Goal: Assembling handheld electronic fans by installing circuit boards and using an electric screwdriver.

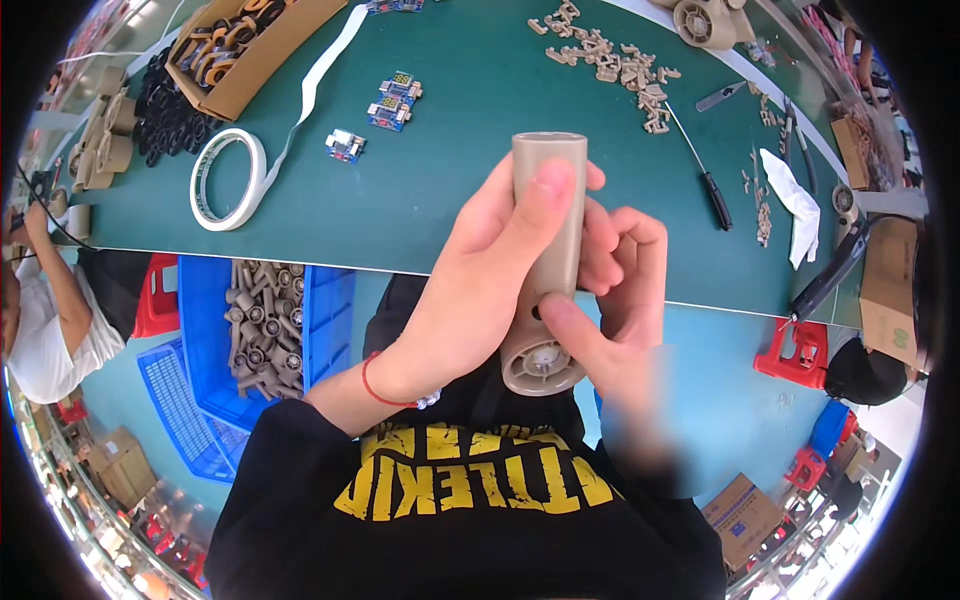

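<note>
The left hand (500, 265) is wrapped around a beige fan body (565, 235), its thumb flat along the near face, while the right hand (625, 310) pinches in from 4 o'clock, thumb on the lower part just beside a small dark hole (536, 312); how far the right fingers reach behind cannot be told. The fan body is held up over the near edge of the green table (470, 60), its flat end at 12 o'clock and its round grille (543, 367) at 6 o'clock. Taking it as the dial's centre, 3 small circuit boards (388, 113) lie near each other at 10 to 11 o'clock, and a white tape roll (200, 185) rests between 9 and 10, its strip trailing up the table. Farther out at 10 o'clock stands a cardboard box (268, 72) of dark and orange rings, with black rings (170, 110) heaped beside it. Small beige clips (610, 62) are scattered near 1 o'clock, a screwdriver (716, 200) lies at 2, and crumpled white paper (802, 215) toward 3. Below the table, between 8 and 9, a blue crate (330, 325) contains many beige parts (265, 330).
</note>
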`<state>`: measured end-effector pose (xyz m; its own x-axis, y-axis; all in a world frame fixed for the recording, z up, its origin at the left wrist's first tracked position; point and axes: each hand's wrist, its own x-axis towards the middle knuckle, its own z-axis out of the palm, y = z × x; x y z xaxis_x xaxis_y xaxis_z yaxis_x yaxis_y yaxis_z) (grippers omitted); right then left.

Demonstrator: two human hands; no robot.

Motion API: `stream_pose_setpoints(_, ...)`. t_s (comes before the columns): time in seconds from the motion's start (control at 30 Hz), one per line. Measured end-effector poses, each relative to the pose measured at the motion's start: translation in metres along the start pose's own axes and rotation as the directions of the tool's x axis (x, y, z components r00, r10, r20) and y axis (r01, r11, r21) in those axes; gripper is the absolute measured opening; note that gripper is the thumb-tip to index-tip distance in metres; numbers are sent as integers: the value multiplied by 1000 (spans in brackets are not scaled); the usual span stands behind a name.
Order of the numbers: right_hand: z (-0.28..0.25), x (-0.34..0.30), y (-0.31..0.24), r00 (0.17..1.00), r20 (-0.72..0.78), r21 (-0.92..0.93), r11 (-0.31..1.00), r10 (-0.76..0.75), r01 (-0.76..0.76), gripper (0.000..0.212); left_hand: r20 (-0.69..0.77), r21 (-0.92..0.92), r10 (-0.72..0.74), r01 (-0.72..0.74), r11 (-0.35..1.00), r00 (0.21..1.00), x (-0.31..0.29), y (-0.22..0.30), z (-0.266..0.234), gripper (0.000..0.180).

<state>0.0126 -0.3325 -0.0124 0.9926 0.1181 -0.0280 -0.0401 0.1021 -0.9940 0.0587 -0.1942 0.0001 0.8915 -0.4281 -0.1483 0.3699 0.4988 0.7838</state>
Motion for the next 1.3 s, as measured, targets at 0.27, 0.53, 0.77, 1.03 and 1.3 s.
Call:
stream_pose_setpoints(0.27,5,-1,-4,989,26,329,933,142,-143,60,18,-93,-30,31,995,999,-9,3,5,41)
stream_pose_setpoints(0.53,12,1,12,994,-49,-53,994,-100,98,61,-66,-28,-28,26,999,997,-9,-2,3,45)
stream_pose_setpoints(0.77,19,0,6,996,-53,-32,997,-71,69,60,-64,-51,-23,19,999,998,-13,-2,-1,39)
stream_pose_setpoints(1.03,-69,-15,-23,938,-275,-397,913,-212,90,31,154,-191,-109,138,972,982,-29,7,-25,45)
stream_pose_setpoints(1.3,-358,-5,-35,366,-656,-614,185,-660,-767,64,221,273,-242,179,945,945,-37,3,-24,22)
